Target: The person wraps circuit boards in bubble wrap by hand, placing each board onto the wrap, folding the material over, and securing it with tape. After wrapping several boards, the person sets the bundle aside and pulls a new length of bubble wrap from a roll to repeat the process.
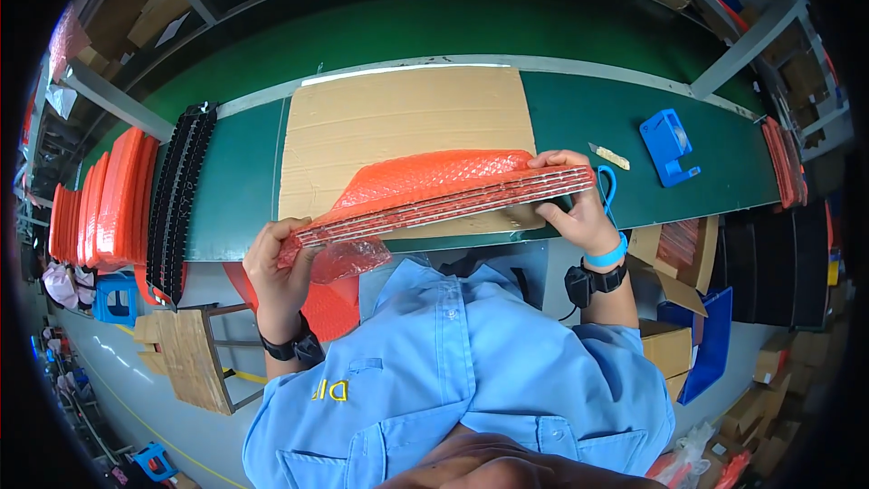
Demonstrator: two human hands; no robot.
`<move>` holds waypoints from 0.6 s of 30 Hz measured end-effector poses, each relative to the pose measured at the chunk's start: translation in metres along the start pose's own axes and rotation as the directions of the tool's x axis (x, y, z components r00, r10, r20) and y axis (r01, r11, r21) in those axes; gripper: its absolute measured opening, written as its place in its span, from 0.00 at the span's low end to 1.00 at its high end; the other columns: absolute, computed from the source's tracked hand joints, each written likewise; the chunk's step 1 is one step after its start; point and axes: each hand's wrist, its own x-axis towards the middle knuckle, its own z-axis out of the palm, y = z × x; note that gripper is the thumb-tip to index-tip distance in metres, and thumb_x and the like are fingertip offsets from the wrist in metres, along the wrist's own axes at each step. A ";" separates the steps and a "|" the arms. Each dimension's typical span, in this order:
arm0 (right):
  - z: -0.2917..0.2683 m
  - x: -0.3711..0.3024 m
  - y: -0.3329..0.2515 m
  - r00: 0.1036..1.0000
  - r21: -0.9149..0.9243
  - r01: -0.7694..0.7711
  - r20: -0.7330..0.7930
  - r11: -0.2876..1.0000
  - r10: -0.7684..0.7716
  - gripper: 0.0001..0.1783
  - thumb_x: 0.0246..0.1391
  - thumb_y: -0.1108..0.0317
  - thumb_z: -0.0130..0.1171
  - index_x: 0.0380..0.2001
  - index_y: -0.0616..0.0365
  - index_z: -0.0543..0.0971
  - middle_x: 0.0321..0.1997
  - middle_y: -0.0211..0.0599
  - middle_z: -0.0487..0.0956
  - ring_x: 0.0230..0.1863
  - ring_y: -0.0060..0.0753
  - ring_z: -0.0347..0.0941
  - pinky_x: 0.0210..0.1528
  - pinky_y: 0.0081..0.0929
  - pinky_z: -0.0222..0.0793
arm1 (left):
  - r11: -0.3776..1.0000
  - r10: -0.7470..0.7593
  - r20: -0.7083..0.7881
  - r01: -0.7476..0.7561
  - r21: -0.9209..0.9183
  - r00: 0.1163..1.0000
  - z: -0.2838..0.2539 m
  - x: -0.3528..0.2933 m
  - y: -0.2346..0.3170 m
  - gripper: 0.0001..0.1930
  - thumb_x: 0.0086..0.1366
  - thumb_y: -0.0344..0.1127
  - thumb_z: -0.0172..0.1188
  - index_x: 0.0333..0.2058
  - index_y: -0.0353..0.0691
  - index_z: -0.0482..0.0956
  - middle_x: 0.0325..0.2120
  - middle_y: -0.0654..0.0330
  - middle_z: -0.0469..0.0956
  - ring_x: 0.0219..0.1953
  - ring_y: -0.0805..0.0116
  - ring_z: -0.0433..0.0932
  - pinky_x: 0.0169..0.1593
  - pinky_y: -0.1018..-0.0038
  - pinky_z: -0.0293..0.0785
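Observation:
Between my two hands, a stack of thin, long flat boards (444, 206) is held tilted, its right end higher. Red bubble wrap (434, 170) covers its far side, and a loose flap of it hangs near the left end. My left hand (274, 267) grips the left end, thumb on the near side. At the other end, my right hand (579, 213) is closed round the corner, fingers on top and thumb below. Under the stack, a brown cardboard sheet (407, 113) lies on the green worktable (579, 122).
Right of the cardboard lie a utility knife (613, 158), blue-handled scissors (607, 183) and a blue tape dispenser (668, 147). Black slotted strips (181, 195) and red-wrapped bundles (122, 199) stand at left. More red bundles (784, 163) sit far right. A blue bin (712, 349) and cartons (665, 350) are below.

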 end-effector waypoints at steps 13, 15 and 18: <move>-0.003 -0.002 0.013 0.993 0.089 -0.121 -0.003 0.989 0.122 0.24 0.48 0.75 0.71 0.47 0.59 0.72 0.50 0.44 0.79 0.54 0.39 0.75 0.58 0.34 0.70 | 0.998 0.048 0.032 -0.047 -0.037 0.998 -0.006 -0.005 -0.002 0.15 0.49 0.20 0.67 0.38 0.34 0.82 0.33 0.53 0.83 0.36 0.60 0.84 0.38 0.72 0.78; -0.006 0.001 0.012 0.993 0.084 -0.119 0.036 0.989 0.116 0.22 0.49 0.74 0.71 0.46 0.59 0.73 0.51 0.45 0.79 0.54 0.39 0.75 0.59 0.34 0.69 | 0.997 0.061 0.041 -0.059 -0.055 0.997 -0.007 -0.008 -0.003 0.15 0.49 0.21 0.68 0.38 0.34 0.82 0.33 0.54 0.83 0.35 0.61 0.84 0.37 0.73 0.78; -0.009 0.005 0.011 0.988 0.056 -0.126 0.095 0.990 0.121 0.20 0.52 0.71 0.70 0.45 0.59 0.74 0.51 0.46 0.79 0.54 0.40 0.74 0.60 0.34 0.68 | 0.996 0.067 0.037 -0.064 -0.065 0.997 -0.007 -0.006 -0.004 0.15 0.49 0.22 0.69 0.38 0.35 0.82 0.32 0.55 0.83 0.34 0.61 0.84 0.36 0.73 0.78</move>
